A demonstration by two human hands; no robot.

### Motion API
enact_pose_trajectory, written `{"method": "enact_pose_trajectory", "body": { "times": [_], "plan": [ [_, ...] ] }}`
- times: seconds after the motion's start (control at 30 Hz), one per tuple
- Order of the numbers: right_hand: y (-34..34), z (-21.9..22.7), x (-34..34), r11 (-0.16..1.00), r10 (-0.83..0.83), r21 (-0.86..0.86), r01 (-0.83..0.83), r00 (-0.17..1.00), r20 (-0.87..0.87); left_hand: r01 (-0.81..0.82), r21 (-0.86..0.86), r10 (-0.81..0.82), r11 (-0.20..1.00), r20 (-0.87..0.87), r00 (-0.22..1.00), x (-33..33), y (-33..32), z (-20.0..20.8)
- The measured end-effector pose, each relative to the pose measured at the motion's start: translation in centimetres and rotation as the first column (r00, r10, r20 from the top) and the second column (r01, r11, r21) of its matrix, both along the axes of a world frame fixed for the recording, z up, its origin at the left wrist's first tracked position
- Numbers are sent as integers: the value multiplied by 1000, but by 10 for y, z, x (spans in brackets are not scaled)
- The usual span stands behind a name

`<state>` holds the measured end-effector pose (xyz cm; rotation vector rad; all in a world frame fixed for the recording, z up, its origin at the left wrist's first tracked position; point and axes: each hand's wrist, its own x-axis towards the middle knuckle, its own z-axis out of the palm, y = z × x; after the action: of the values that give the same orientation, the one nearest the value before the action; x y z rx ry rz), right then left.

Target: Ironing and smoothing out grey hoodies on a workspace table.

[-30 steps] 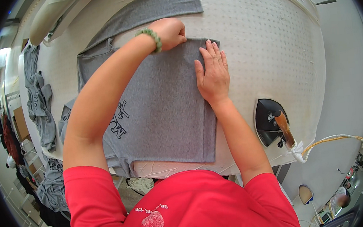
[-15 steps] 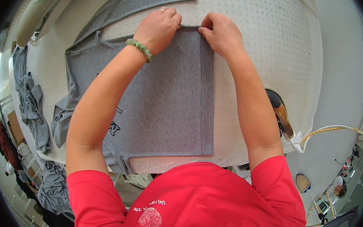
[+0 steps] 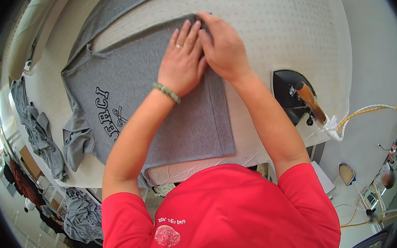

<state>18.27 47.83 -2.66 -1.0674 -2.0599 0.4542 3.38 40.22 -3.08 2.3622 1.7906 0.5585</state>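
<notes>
A grey sweatshirt (image 3: 180, 130) with dark outlined lettering lies spread on a pale padded ironing table (image 3: 275, 29). Its hem faces right and one sleeve stretches across the far side. My left hand (image 3: 182, 62) rests on the cloth near the far hem corner, fingers extended and palm down. Close beside it, my right hand (image 3: 225, 52) reaches over that same corner, with its thumb apart from the fingers. The tips of the right fingers are slightly blurred. Right of my right forearm stands a black iron (image 3: 289, 91) with a wooden handle.
A white-and-yellow hose (image 3: 370, 108) runs from the iron toward the right edge. Crumpled grey garments hang at the table's left side (image 3: 38, 129), with another grey heap (image 3: 82, 214) below them. A pale padded roll (image 3: 28, 37) lies at the far left.
My left hand has let go of the far edge and now lies flat on the cloth. My right hand has moved left, beside it. More of the lettering and the iron shows.
</notes>
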Motion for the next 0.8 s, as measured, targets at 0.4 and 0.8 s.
{"method": "enact_pose_trajectory", "body": {
  "times": [0.4,0.8],
  "plan": [
    [-12,-30,-13,995,91,22,-95,985,148,26,-323,-5,946,64,998,125,-207,20],
    [-175,-11,39,997,59,29,-78,908,414,160,-199,-103,967,270,957,139,-289,11]
  ]
}}
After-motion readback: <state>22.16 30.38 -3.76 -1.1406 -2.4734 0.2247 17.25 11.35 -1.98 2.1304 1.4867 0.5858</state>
